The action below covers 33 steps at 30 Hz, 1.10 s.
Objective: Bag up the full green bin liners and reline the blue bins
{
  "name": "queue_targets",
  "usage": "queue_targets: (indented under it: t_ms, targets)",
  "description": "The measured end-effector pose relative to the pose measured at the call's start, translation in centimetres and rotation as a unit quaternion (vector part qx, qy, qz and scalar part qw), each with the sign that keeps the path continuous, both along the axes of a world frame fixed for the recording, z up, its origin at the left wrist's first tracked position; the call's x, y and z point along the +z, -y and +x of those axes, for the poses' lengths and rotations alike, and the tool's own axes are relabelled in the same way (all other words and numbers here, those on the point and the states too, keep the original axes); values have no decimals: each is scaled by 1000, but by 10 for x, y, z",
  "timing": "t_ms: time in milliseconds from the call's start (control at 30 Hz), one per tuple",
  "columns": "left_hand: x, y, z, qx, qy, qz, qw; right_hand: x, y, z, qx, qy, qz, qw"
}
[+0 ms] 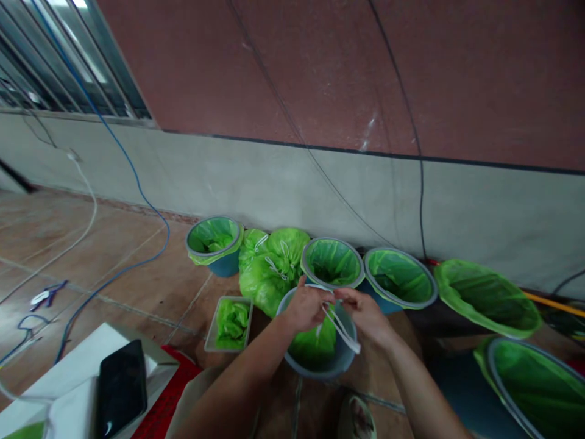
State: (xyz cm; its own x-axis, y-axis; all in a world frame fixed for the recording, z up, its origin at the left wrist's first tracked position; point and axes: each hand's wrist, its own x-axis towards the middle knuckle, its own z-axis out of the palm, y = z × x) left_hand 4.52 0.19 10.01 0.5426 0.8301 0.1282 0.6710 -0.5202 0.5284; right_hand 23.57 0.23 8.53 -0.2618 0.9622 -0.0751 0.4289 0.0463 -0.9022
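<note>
Over a blue-grey bin (348, 356), my left hand (309, 308) and my right hand (366, 312) come together with fingers closed at the gathered top of a green plastic bag (317, 341). A white drawstring (340, 332) passes between my fingers, and its loose end hangs over the bin's right side. The bag's lower part sits inside the bin. My fingers partly hide the bag's neck, so I cannot make out how the string is looped. Just behind the bin lie full green bags (262, 283) with white strings at their tops.
Along the wall stand bins lined with green bags: one at left (214, 238), others behind (333, 262) and right (400, 277). A tray (210, 341) holds crumpled green plastic. A phone (121, 390) lies on a white box (82, 360). Cables (137, 177) cross the floor.
</note>
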Motion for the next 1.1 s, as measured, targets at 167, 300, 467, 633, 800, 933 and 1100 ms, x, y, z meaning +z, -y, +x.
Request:
queue_targets:
  t_ms: [167, 300, 467, 633, 800, 933, 1100]
  targets:
    - [8, 4, -2, -31, -14, 113, 993, 3, 1, -18, 38, -83, -9, 996]
    - [9, 8, -3, -23, -17, 186, 982, 0, 6, -19, 35, -132, -122, 983]
    - [6, 8, -2, 26, 10, 226, 974, 8, 7, -16, 32, -150, -159, 975]
    - [9, 7, 0, 35, -13, 175, 984, 11, 3, -16, -13, -59, -41, 997]
    - [11, 8, 0, 72, -72, 83, 991, 7, 2, -10, -66, 172, 90, 979]
    - [5, 4, -4, 169, -64, -1, 984, 4, 3, 3, -94, 315, 74, 942]
    - [-3, -7, -2, 272, 145, -203, 929, 6, 0, 7, -62, 228, 66, 969]
